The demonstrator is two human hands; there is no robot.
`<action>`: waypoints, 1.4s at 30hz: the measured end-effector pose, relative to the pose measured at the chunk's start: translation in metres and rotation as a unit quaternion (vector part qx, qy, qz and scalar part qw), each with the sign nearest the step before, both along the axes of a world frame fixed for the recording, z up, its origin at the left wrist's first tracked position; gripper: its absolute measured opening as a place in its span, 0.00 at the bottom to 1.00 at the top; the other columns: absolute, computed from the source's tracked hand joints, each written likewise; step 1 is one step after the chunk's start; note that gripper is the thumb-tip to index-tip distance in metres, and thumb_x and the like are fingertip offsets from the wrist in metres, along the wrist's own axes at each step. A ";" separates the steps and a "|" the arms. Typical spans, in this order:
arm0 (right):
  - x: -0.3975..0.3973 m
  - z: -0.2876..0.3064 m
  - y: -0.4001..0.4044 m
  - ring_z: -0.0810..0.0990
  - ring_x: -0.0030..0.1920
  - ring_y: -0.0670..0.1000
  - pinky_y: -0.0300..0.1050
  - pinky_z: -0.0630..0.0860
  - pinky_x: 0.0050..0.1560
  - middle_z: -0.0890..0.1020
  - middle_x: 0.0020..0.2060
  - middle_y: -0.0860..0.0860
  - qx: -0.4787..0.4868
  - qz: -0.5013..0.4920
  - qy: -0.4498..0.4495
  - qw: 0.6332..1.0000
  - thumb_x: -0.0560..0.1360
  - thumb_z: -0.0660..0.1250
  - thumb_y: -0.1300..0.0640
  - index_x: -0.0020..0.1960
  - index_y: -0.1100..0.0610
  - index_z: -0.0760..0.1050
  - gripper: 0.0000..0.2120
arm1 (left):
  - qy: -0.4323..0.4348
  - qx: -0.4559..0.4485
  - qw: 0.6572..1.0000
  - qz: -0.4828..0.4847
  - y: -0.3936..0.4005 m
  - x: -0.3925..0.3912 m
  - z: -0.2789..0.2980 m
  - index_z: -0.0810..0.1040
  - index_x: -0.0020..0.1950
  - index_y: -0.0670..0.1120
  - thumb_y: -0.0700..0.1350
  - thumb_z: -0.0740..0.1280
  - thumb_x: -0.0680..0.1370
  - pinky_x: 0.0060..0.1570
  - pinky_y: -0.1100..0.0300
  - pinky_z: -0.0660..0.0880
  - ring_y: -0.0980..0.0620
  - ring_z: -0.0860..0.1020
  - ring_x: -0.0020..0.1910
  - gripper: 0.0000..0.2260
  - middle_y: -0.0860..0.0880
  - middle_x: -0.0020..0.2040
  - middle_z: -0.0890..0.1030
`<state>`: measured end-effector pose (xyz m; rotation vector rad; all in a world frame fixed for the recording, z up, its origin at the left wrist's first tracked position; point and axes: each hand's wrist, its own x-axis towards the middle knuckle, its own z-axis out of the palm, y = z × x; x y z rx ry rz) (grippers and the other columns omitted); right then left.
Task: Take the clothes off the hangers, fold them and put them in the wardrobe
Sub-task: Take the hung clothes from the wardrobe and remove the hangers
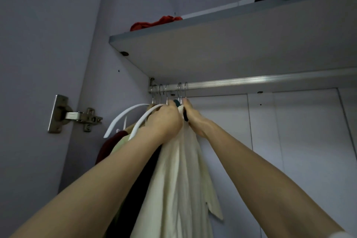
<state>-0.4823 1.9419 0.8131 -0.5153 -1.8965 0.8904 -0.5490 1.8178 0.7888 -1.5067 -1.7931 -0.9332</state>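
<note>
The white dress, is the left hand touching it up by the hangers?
Touching. The head view shows the left hand with its fingers curled into the top of the white dress, just under the rail.

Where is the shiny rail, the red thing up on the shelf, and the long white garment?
Shiny rail [270,81], head view, on the bare middle of the bar.
Red thing [154,23], head view, on its crumpled middle.
Long white garment [179,179], head view, on the hanging cloth between the arms.

Hangers [170,92] on rail [251,82] under shelf [212,50], far left.
</note>
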 end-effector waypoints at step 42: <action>0.560 -0.600 -0.886 0.78 0.55 0.58 0.47 0.75 0.53 0.80 0.57 0.57 -0.550 -0.618 -0.301 0.474 0.80 0.58 0.60 0.58 0.63 0.77 0.13 | 0.507 -0.435 0.382 -0.639 -0.599 0.602 -0.554 0.77 0.63 0.49 0.53 0.60 0.80 0.51 0.54 0.71 0.43 0.76 0.60 0.15 0.46 0.63 0.77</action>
